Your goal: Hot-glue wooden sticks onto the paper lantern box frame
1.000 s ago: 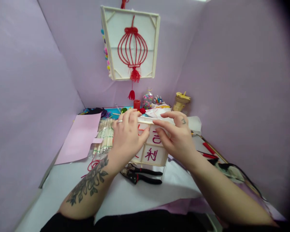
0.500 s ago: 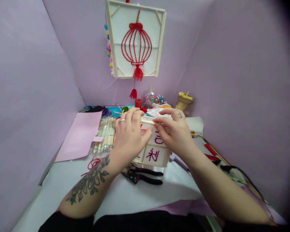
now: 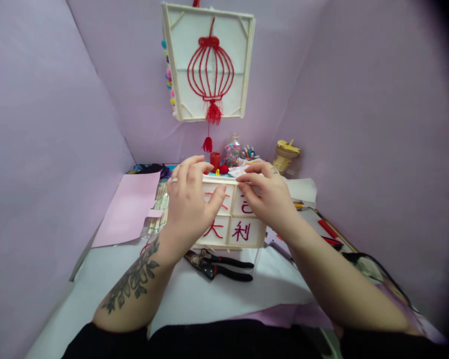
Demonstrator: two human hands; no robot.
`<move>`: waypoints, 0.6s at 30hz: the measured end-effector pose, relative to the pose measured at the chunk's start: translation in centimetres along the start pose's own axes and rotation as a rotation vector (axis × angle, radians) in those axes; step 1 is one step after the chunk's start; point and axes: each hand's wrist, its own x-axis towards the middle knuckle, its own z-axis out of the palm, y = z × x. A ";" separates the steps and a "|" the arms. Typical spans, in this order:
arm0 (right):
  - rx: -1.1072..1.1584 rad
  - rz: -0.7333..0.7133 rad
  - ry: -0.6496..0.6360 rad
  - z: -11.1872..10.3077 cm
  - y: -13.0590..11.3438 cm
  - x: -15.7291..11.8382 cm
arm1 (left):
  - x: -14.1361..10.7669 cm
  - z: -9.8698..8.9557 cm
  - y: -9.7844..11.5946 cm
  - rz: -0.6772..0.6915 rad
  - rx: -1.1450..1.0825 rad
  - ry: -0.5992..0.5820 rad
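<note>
**Both hands on the top rail of a lantern frame**

The lilac backdrop (image 3: 41, 124) walls in the work surface on the left, back and right, narrowing toward the far corner. The white table sheet (image 3: 194, 299) lies bare across its near part, from the forearms forward to the near edge.

A finished lantern (image 3: 209, 62) with a red yarn lantern motif hangs above the far end, well clear of the hands below it, its red tassel (image 3: 207, 144) dangling toward the craft clutter at the back.

The lantern frame (image 3: 230, 219) stands upright on the table, mid-scene, its four paper panes carrying red characters. The left hand (image 3: 189, 204) wraps over the frame's upper left corner, fingers closed over the top rail and thumb pressed on the front pane. The right hand (image 3: 265, 194) pinches the top rail at the middle, thumb and fingers together on the thin stick.

A pink paper sheet (image 3: 129, 209) lies left of the frame, running up to the left wall, with a bundle of wooden sticks (image 3: 160, 207) just beside its right edge.

Black-handled pliers (image 3: 217, 264) lie just in front of the frame's lower edge.
</note>
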 end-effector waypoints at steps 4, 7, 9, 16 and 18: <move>-0.015 0.045 -0.015 0.1 0.4 0.7 | -0.5 -1.2 0.0 0.003 -0.110 0.122; -0.022 0.104 -0.016 0.1 1.0 1.1 | -3.2 -1.3 0.2 -0.210 -0.314 0.279; -0.024 0.147 -0.014 0.0 1.4 1.1 | -5.9 -0.8 0.2 -0.493 -0.456 0.283; -0.047 0.225 0.008 -0.8 2.3 0.3 | -11.1 2.1 0.5 -0.744 -0.567 -0.299; -0.044 0.249 0.012 -1.2 2.4 -0.2 | -10.7 2.3 0.7 -0.728 -0.549 -0.346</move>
